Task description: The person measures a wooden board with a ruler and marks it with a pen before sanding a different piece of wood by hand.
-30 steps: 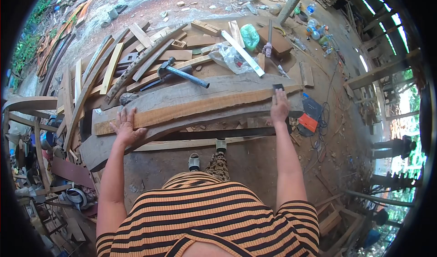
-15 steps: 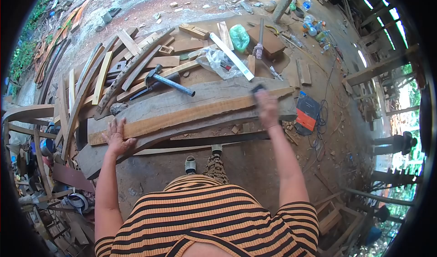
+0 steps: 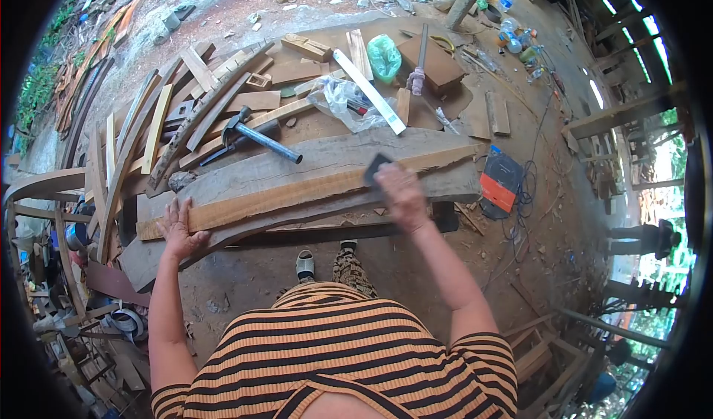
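Note:
A long light-brown wooden strip (image 3: pixel 282 193) lies along a grey, rough-edged plank (image 3: pixel 312 148). My left hand (image 3: pixel 177 229) is open, its fingers spread flat on the left end of the strip. Around the strip's middle-right part, my right hand (image 3: pixel 401 195) presses a piece of black sandpaper (image 3: pixel 377 169) against the wood. The fingers are partly blurred, and the sandpaper's underside is hidden. Beyond the plank, a hammer (image 3: pixel 264 140) with a blue metal handle rests on the scrap wood.
A white strip (image 3: pixel 368 92), a clear plastic bag (image 3: pixel 338 103) and a green bag (image 3: pixel 385 59) lie beyond the plank. An orange-and-black packet (image 3: pixel 499 183) is on the ground at right, near a cable. Curved wood pieces (image 3: pixel 137 151) stack at left; a post (image 3: pixel 469 1) stands behind.
My right hand has slid left along the wooden strip with the sandpaper. The left hand stays on the strip's left end. The view has shifted slightly.

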